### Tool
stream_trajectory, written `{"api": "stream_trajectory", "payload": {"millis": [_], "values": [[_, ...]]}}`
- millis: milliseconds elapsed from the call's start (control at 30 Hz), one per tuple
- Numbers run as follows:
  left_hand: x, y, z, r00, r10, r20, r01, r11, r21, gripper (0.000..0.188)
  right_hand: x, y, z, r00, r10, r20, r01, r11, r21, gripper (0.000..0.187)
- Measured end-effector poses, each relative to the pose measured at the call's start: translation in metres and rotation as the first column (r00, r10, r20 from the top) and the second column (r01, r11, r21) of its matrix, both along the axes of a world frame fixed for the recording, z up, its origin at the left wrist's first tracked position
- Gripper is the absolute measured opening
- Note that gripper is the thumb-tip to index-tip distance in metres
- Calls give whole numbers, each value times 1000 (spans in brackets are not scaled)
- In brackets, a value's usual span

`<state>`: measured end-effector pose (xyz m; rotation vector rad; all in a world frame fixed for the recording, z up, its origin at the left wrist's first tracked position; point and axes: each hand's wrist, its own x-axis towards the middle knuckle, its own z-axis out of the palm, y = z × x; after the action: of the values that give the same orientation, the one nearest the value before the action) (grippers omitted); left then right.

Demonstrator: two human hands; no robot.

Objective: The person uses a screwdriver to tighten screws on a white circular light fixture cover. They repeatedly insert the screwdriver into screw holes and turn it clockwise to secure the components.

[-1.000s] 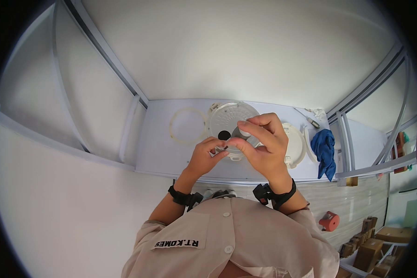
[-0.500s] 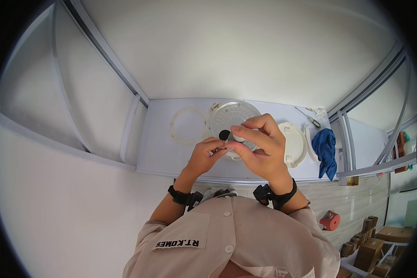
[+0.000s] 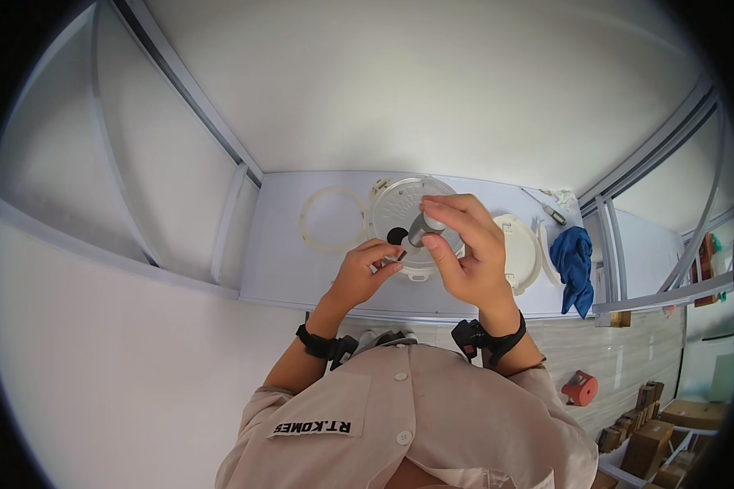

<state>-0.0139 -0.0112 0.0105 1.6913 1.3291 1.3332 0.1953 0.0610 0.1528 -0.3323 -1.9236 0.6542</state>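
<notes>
My right hand (image 3: 479,257) grips a small grey cylinder with a pale end (image 3: 420,231) between thumb and fingers, tilted. To its left, my left hand (image 3: 362,273) is closed in a pinch on a small dark reddish-brown piece (image 3: 401,255), too small to name more exactly. A gap shows between the two held things. Beneath both hands lies a round appliance part (image 3: 398,201) with a silver perforated-looking metal face and a white rim. A black round spot (image 3: 396,236) shows on that face. My hands hide the lower right of this part.
A thin cream ring (image 3: 303,222) lies on the white table (image 3: 273,273) at the left. To the right are a white round cover (image 3: 520,253), a blue cloth (image 3: 573,265) and a screwdriver (image 3: 553,213). Frame posts flank the table; a red stool (image 3: 580,389) stands on the floor.
My right hand has lifted the grey cylinder up and away from my left fingers, so more of it shows. The small dark piece in my left pinch is now visible.
</notes>
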Motion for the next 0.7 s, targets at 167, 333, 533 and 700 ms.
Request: {"api": "stream_trajectory", "payload": {"millis": [167, 333, 533, 700], "values": [[-1, 0, 1, 1000, -1, -7, 0, 1000, -8, 21, -6, -2, 9, 998, 19, -59, -18, 1000, 15, 39], [-1, -1, 4, 1000, -13, -21, 12, 999, -33, 22, 2, 3, -5, 1000, 11, -27, -11, 1000, 20, 39], [0, 1, 4, 1000, 2, -27, -3, 1000, -7, 21, -1, 1, 8, 996, 80, -33, -81, 997, -20, 39], [-5, 1, 3, 994, -29, -104, 26, 999, -31, 23, 4, 3, 4, 998, 39, 41, -41, 999, 33, 39]]}}
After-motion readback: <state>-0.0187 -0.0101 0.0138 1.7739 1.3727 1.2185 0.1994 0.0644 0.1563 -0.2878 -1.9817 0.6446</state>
